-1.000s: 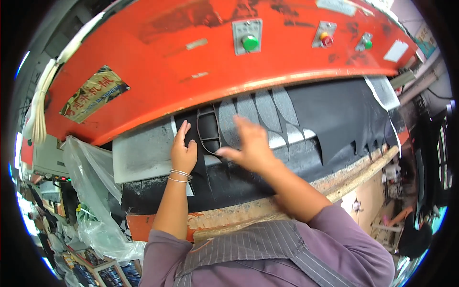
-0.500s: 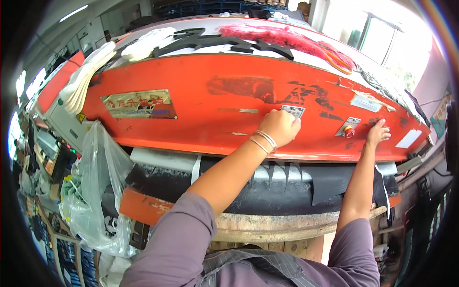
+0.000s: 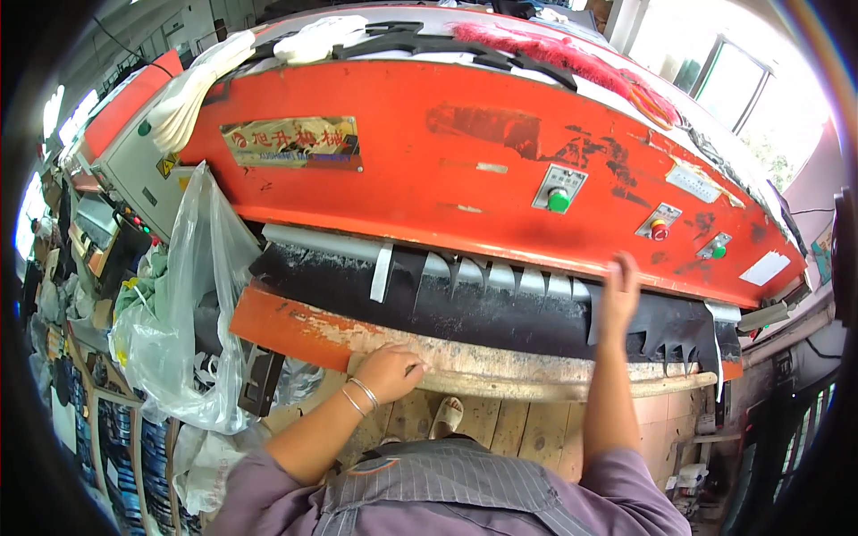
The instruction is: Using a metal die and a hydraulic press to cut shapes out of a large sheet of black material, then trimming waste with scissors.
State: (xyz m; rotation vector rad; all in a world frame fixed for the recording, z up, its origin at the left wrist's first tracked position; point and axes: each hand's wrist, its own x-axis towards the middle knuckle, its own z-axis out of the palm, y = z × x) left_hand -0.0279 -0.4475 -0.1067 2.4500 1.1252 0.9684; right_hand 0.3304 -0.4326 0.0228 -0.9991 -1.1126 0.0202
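Observation:
My left hand [image 3: 387, 372] rests at the front edge of the worn wooden board [image 3: 483, 355], its fingers curled around a small dark piece that I cannot make out. My right hand [image 3: 618, 297] is raised over a black sheet [image 3: 527, 313], slightly blurred, fingers stretched upward and holding nothing I can see. Along its edges the black sheet has pointed cut-outs, with pale grey material showing at the back. Above it spans the red beam of a large machine [image 3: 402, 192], bearing a green button [image 3: 558, 200], a red stop button [image 3: 659, 230] and a smaller green button [image 3: 719, 252].
A clear plastic bag [image 3: 192, 330] with greenish contents hangs at the left beside a grey control cabinet [image 3: 134, 165]. White gloves [image 3: 201, 85], black cut pieces [image 3: 420, 43] and pink fluffy material [image 3: 563, 58] lie atop the machine. Below is a plank floor [image 3: 500, 424].
My left hand has left the middle button and come down to the board's edge. My right hand has moved left from beside the right-hand button to over the black sheet.

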